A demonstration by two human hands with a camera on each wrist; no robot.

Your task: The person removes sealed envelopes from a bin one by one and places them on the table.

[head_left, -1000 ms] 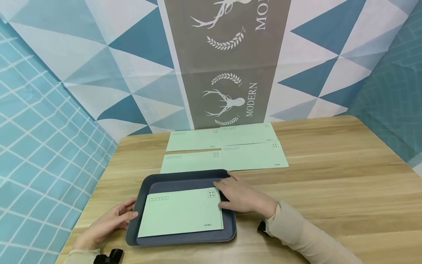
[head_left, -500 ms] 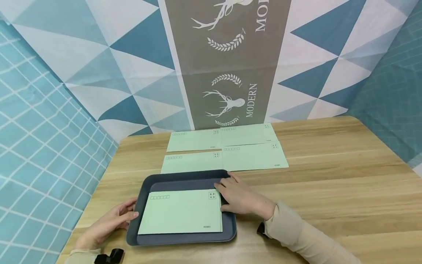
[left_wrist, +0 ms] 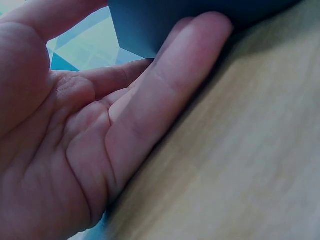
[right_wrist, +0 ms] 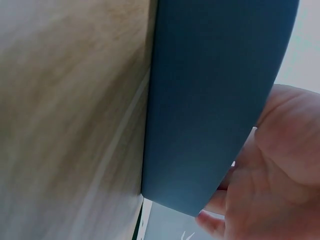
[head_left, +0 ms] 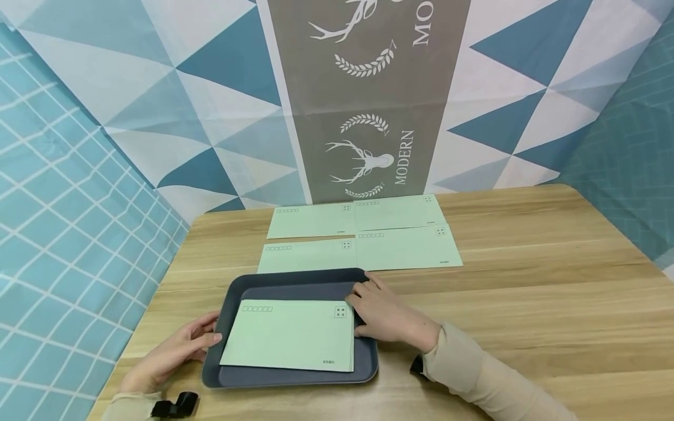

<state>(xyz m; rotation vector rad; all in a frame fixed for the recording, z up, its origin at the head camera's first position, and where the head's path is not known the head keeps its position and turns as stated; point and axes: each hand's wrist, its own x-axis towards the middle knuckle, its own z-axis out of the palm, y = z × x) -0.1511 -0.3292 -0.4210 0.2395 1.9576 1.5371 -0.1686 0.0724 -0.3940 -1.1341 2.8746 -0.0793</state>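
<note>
A stack of pale green envelopes (head_left: 286,333) lies in a dark grey tray (head_left: 295,381). At the tray's left side is my left hand (head_left: 176,351), its thumb over the rim and its fingers against the outer wall (left_wrist: 145,25). My right hand (head_left: 392,313) reaches over the right rim; a fingertip and the thumb pinch the stack's upper right corner, while another finger lies by the tray's far right corner. From the right wrist, the tray's outer wall (right_wrist: 215,100) covers part of the fingers. Slightly offset edges show at the stack's right side.
Behind the tray, several envelopes (head_left: 408,248) lie in two rows on the wooden table (head_left: 526,292); the tray overlaps the near left one (head_left: 310,256). A patterned cloth (head_left: 358,99) hangs along the table's far edge.
The envelope stack has turned slightly clockwise and its left end has shifted up within the tray. My right hand has edged along with it; my left hand stays at the rim.
</note>
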